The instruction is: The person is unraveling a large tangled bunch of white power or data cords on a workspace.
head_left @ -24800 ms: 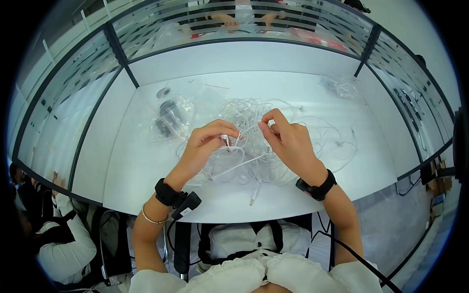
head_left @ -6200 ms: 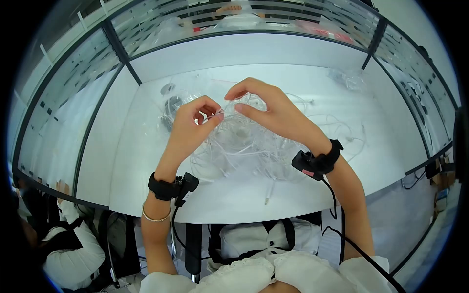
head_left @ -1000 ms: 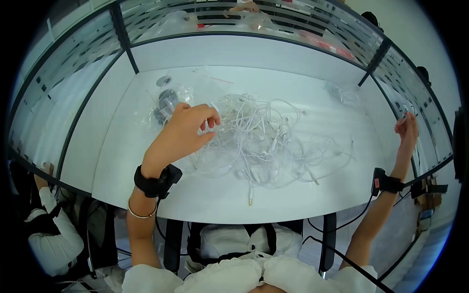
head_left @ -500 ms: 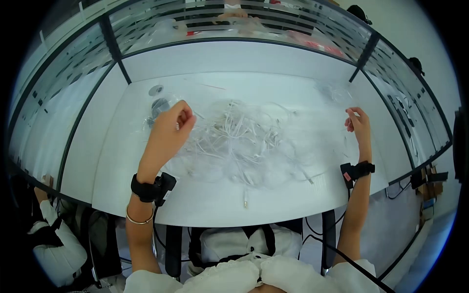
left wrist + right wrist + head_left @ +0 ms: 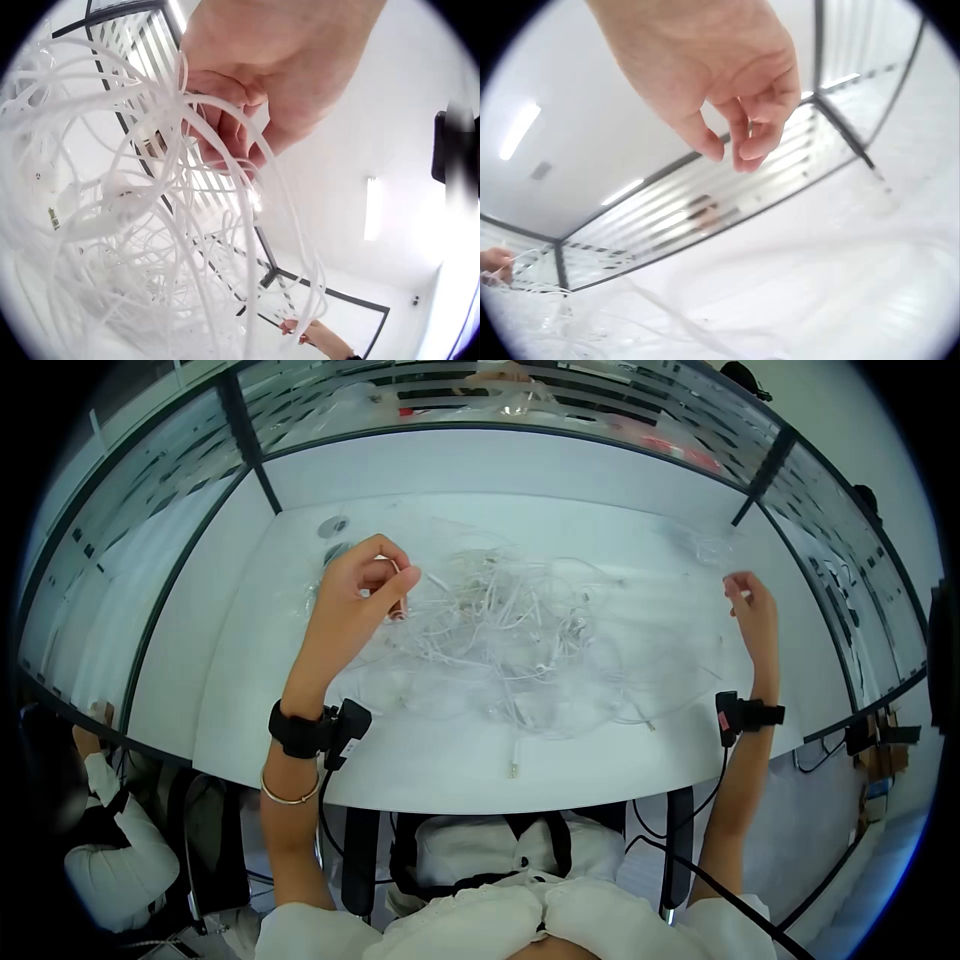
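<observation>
A tangled heap of white cables (image 5: 510, 622) spreads over the middle of the white desk. At its left side my left hand (image 5: 350, 605) is raised, fingers curled with the thumb against them. In the left wrist view that hand (image 5: 281, 71) grips white cable strands (image 5: 251, 195), whose loops hang down beside the heap. Well off to the right of the heap, my right hand (image 5: 757, 625) is held up. The right wrist view shows this hand (image 5: 712, 75) with loosely bent fingers, the thumb apart from them, and nothing visible between.
A dark round item (image 5: 336, 550) in clear plastic lies behind my left hand, partly hidden. Clear plastic (image 5: 708, 547) sits at the back right. One cable plug (image 5: 515, 760) points toward the desk's front edge. Low partitions with striped glass surround the desk; another person sits at the left.
My right hand, working at the heap earlier, swung far out to the right and has come part of the way back. My left hand has shifted left, and the heap looks more spread out.
</observation>
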{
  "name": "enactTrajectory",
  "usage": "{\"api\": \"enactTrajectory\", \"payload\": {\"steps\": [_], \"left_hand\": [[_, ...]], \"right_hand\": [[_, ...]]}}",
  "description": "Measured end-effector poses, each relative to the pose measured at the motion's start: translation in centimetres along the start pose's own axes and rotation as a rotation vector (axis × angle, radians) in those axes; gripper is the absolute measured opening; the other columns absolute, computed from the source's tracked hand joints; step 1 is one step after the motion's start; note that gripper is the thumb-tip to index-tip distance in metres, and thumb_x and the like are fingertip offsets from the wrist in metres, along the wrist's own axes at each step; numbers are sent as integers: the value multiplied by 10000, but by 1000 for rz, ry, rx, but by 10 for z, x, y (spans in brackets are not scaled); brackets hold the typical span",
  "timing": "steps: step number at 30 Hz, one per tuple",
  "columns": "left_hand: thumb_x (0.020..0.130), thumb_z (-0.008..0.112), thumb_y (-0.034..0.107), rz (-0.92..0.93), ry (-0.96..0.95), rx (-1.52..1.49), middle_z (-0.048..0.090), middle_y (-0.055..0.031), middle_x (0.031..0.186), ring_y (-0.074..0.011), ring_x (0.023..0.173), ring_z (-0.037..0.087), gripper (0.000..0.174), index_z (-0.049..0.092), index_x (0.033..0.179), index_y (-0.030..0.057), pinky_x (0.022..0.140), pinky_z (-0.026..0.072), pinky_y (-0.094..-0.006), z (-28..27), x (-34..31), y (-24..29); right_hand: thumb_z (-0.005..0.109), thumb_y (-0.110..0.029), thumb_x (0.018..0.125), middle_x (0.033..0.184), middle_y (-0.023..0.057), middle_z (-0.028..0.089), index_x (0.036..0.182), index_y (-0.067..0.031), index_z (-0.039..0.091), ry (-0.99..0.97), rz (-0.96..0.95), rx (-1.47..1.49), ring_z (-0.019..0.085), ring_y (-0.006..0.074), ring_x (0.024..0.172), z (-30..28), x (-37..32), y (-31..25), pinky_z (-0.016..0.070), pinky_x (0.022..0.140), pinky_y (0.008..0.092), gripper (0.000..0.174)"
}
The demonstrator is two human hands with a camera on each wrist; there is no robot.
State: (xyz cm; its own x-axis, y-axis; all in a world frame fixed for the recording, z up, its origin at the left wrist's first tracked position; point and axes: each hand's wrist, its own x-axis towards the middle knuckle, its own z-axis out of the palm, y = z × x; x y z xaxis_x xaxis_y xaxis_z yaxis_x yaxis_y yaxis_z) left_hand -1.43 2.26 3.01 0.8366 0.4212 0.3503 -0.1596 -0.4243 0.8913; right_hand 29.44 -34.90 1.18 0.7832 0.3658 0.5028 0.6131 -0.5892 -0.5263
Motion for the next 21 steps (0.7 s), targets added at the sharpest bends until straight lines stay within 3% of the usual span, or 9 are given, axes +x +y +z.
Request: {"api": "enactTrajectory", "payload": {"steps": [1, 5, 9, 11, 15, 18, 21], "left_hand": [[894, 617, 129, -5, -22, -31, 565, -20, 599, -80, 559, 510, 148, 520, 848, 27, 553, 409, -223, -2, 0, -1], [886, 632, 128, -92, -13, -121, 593, -54, 598, -102, 534, 542, 149, 533, 841, 27, 532, 417, -234, -6, 1, 3], [883, 633, 115, -110, 36, -132, 598, -62, 594, -103, 529, 546, 140, 534, 838, 27, 520, 406, -228, -4, 1, 3], [885, 629, 124, -89, 72, -118, 607, -54, 602, -95, 536, 552, 131, 540, 841, 38, 508, 386, -220, -4, 0, 4], [894, 597, 183, -67, 112, -103, 626, -51, 621, -87, 557, 569, 145, 542, 839, 61, 503, 354, -208, -8, 0, 1], [898, 575, 195, -65, 108, -137, 637, -58, 635, -93, 572, 583, 148, 535, 839, 66, 512, 355, -206, -9, 0, -2], [897, 564, 189, -79, 97, -167, 647, -60, 653, -101, 586, 596, 136, 529, 846, 68, 526, 365, -209, -10, 0, -5]], "right_hand": [[605, -255, 902, 794, 35, 647, 943, -41, 647, 18, -60, 18, 552, 126, 635, -1, -6, -41, 441, 573, 282, 222], [618, -173, 883, 791, 15, 633, 926, -37, 620, -290, -263, 283, 548, 117, 680, 14, -34, -162, 436, 611, 246, 143], [627, -139, 834, 807, 60, 622, 853, -59, 608, -386, -688, 420, 583, 213, 705, 55, -51, -225, 464, 624, 310, 85], [622, -141, 821, 800, 65, 613, 818, -63, 596, -420, -804, 353, 591, 258, 740, 76, -54, -237, 467, 653, 361, 82], [656, -165, 839, 801, 55, 630, 843, -65, 627, -552, -777, 307, 587, 207, 703, 99, -57, -247, 466, 655, 326, 105], [623, -175, 831, 753, 68, 621, 801, -62, 619, -605, -723, 373, 595, 268, 723, 101, -59, -245, 464, 667, 370, 117], [630, -176, 828, 740, 72, 630, 803, -57, 626, -687, -651, 365, 597, 270, 689, 95, -60, -245, 463, 641, 372, 122]]}}
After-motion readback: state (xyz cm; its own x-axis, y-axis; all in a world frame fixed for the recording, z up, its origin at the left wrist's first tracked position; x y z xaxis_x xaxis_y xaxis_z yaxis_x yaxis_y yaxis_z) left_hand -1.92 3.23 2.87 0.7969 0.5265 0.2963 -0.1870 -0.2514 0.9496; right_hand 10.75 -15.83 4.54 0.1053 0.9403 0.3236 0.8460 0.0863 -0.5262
